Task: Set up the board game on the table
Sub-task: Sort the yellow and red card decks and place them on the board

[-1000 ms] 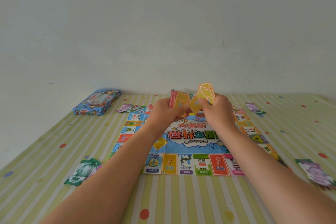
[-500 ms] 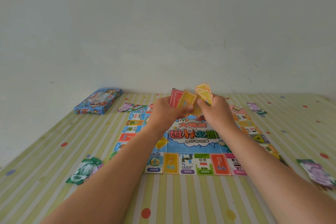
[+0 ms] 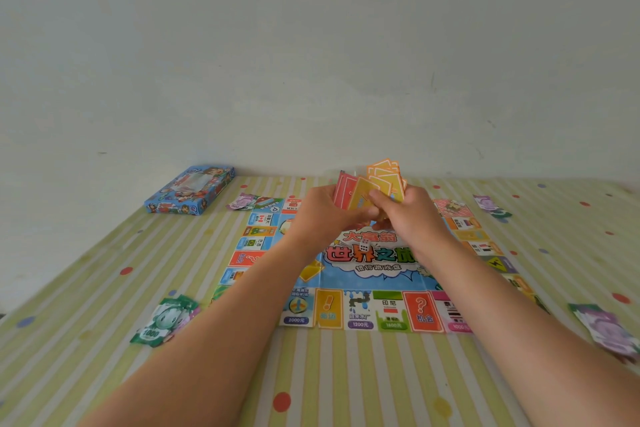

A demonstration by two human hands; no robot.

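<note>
The red and yellow paper cards (image 3: 343,191) and the fanned orange paper cards (image 3: 386,178) are held upright just above the centre of the frame, over the far half of the colourful printed paper game board (image 3: 360,314). The left hand (image 3: 320,213) grips the red and yellow set, fingers curled round its lower part. The right hand (image 3: 414,217) clamps the orange fan, and its fingertips reach across onto the yellow card. The two hands touch. Both bare forearms stretch forward from the lower corners, lifted off the green striped, dotted surface (image 3: 346,378).

A small white die (image 3: 364,245) lies on the board's middle. A blue cardboard game box (image 3: 190,190) sits upper left, green paper banknotes (image 3: 161,322) lower left, and purple paper banknotes (image 3: 606,329) lower right.
</note>
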